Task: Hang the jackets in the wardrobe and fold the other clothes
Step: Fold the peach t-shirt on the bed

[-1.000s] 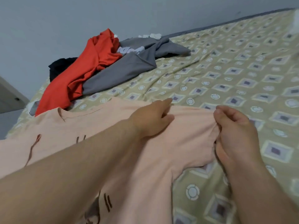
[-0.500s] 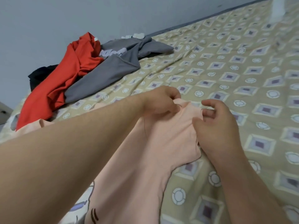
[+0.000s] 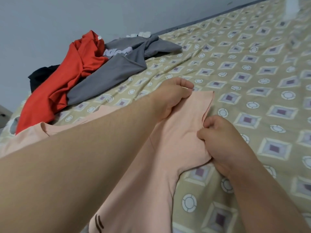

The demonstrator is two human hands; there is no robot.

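Peach T-shirt sleeve (image 3: 185, 128) now pulled inward | my left grip (image 3: 170, 98), right grip (image 3: 223, 142) both pinching it | fold starting

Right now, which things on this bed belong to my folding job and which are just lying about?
Job: peach-pink cotton T-shirt, held by left hand and right hand; crumpled red garment, grey lettered sweatshirt, black garment, piled unfolded.
Lying about: beige patterned bedsheet; small white cloth behind pile.

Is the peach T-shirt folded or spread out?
Spread out, unfolded: the peach T-shirt lies flat on the bed sheet, left hand and right hand gripping its sleeve.
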